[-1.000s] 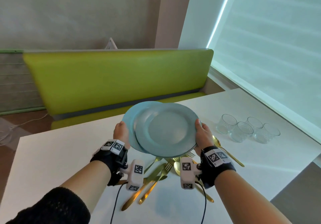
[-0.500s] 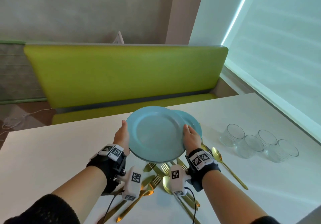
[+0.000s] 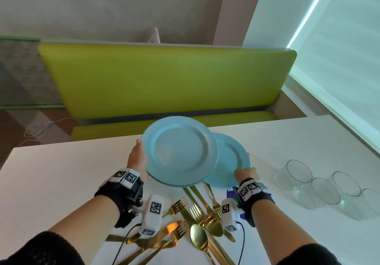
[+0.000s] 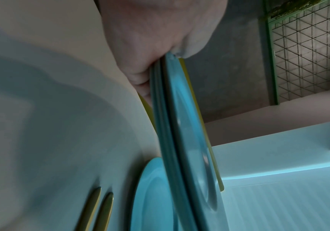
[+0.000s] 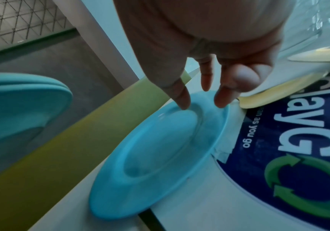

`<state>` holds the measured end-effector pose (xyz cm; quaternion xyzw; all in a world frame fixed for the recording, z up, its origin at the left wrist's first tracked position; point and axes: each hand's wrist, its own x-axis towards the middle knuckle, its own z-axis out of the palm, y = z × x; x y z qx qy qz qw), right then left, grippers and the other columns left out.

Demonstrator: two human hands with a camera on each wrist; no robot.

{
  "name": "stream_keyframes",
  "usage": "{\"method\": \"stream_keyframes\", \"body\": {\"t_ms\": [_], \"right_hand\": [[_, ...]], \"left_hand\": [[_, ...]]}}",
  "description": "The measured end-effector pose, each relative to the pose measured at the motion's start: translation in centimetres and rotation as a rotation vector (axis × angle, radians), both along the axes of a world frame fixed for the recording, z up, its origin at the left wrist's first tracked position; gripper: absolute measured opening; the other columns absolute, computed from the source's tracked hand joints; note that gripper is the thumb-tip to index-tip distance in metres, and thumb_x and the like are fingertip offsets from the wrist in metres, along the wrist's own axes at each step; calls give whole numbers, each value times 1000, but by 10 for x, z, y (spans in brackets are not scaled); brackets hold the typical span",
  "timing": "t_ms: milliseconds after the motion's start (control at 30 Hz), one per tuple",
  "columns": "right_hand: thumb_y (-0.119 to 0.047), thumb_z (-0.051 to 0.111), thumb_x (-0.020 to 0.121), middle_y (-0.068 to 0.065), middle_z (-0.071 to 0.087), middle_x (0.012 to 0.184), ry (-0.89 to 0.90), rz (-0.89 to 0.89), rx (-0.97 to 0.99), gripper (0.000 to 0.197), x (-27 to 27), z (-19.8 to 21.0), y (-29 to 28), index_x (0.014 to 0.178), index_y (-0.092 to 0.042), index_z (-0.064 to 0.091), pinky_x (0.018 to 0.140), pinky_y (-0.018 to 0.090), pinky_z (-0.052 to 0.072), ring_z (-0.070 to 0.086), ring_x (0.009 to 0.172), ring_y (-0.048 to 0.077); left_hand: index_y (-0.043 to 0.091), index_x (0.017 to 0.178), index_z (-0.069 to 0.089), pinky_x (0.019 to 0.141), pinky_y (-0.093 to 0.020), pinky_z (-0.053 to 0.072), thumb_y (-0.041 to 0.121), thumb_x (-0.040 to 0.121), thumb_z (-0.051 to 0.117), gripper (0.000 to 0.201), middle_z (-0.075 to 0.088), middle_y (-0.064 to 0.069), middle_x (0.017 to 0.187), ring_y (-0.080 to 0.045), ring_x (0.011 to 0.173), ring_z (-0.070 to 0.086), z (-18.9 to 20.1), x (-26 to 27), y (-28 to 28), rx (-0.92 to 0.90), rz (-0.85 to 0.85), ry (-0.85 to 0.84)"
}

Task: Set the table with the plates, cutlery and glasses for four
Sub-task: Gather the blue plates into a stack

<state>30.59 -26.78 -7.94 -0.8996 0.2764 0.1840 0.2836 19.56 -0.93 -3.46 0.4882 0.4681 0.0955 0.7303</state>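
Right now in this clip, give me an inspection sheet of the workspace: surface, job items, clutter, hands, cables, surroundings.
Surface: white table, one printed sticker beside the lone plate.
Job's things: stack of blue plates held above the table; one blue plate lying flat on it; gold cutlery piled loose at the near edge; four glasses grouped to the right.
Clutter: nothing seen.
Grippers: left hand grips the stack's rim; right hand open, fingertips at the lone plate's rim.
Cables: black leads from both wrist cameras; a white cord on the floor.
Surroundings: green bench, window blind at right.
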Motion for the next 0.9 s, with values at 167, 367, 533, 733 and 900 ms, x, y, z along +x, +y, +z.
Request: {"method": "stream_keyframes", "body": {"t_ms": [167,367,533,733,900], "right_hand": [[-16,56,89,21,50,129,13,-29,-35,50,5,-11,4,129,6,34,92,37,45,53,117,35],[-12,64,80,20,59,114,3,-145,65,49,0,-17,-1,120,3,39,76,34,49,62,103,34],[-10,59,78,16,62,78,-138,-127,308,19,3,-7,-6,92,2,59,65,31,44,58,73,29],[-6,44,89,19,57,82,-404,-203,578,12,-5,48,8,96,1,50,42,29,53,59,60,30],[-21,49,94,12,52,102,-674,-325,617,26,-27,101,11,112,-1,50,60,42,57,58,83,30]], "left_hand": [[14,138,45,95,-41,46,46,99,32,52,54,-12,134,-33,120,55,-3,3,2,-29,9,-16],[17,136,47,100,-50,46,53,96,31,56,55,-12,134,-34,118,57,-7,-3,6,-20,6,10],[15,137,45,101,-49,45,50,97,30,55,54,-13,135,-34,119,56,-8,-10,9,-6,-25,27],[11,137,45,96,-42,46,47,98,32,55,55,-16,131,-35,117,56,-2,-25,14,-3,-41,28],[5,136,45,89,-33,44,40,101,24,54,52,-14,133,-34,120,53,10,-43,19,85,-82,51]]}}
